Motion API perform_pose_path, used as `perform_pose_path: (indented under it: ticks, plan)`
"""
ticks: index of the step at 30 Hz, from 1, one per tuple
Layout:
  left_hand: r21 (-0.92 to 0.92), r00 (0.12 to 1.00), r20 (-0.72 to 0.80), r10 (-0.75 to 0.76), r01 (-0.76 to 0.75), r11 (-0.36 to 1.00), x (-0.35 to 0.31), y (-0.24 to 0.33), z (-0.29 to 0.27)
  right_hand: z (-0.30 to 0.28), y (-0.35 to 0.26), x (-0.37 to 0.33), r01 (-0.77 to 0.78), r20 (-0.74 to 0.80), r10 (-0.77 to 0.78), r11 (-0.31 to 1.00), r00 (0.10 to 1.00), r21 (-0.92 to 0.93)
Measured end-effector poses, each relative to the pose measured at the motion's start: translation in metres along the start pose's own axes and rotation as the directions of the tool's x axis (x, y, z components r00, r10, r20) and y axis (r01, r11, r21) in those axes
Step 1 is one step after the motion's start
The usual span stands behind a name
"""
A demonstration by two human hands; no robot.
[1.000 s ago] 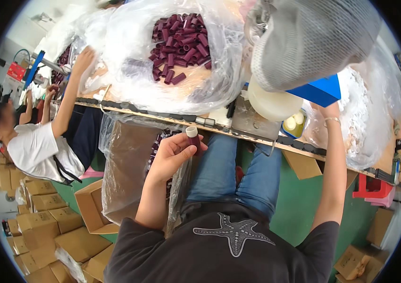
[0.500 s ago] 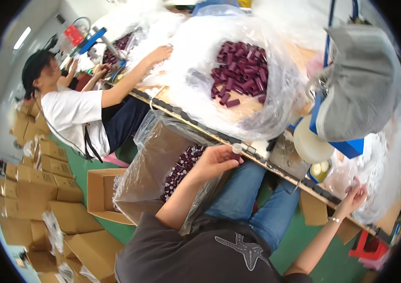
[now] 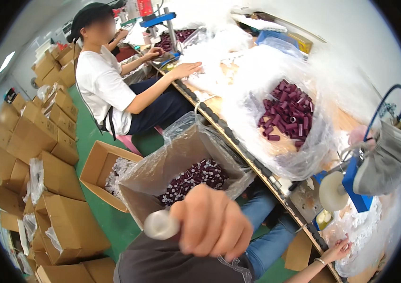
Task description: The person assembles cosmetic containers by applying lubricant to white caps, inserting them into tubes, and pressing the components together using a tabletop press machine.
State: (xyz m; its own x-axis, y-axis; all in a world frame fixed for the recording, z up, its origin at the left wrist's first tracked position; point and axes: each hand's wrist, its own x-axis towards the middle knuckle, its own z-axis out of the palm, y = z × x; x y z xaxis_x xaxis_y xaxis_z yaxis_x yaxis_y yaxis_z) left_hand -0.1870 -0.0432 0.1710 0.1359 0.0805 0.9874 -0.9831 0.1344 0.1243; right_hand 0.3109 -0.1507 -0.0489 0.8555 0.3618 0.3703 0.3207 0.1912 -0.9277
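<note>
At near center, L hand [image 3: 212, 221], blurry, is pinched on a whitish round pc [image 3: 161, 225] close to the cam, partly hiding the lined box [image 3: 205, 141] w/ capped tubes [image 3: 196, 181]. Near right, R hand [image 3: 336, 251] is at the table [image 3: 213, 104] edge by white bits [image 3: 366, 221]; fingers curled, can't tell if gripping. Far of it, a blue tool [image 3: 361, 200], then purple tubes [image 3: 286, 113] in a clear bag [image 3: 299, 166]. Far left, a co-worker [image 3: 104, 80], hand at the table.

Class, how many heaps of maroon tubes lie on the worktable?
2: the nearer heap in clear plastic sheeting right of centre, and the farther heap beside the blue press near the top. Others may be hidden.
</note>
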Motion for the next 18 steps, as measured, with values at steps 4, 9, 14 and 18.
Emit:
perform_pose_path:
  ticks: [4,9,14,18]
  plan:
    - [0.122,0.969,-0.167,0.18,-0.161,0.979,0.024,0.011,0.029,0.008,-0.011,-0.006,0.038,-0.057,-0.038,0.999,0.998,-0.004]
    - [0.207,0.958,-0.129,0.256,-0.226,0.952,0.001,0.026,0.024,-0.004,0.019,0.014,0.027,-0.051,-0.027,1.0,0.998,-0.002]
    - [0.323,0.93,-0.257,0.261,-0.172,0.931,0.001,0.051,0.026,-0.003,0.012,0.015,0.147,-0.129,-0.155,0.987,0.98,-0.069]
    - [0.331,0.971,-0.127,0.203,-0.152,0.931,0.002,0.067,0.014,0.0,0.007,0.012,0.128,-0.157,-0.156,0.976,0.975,-0.175]
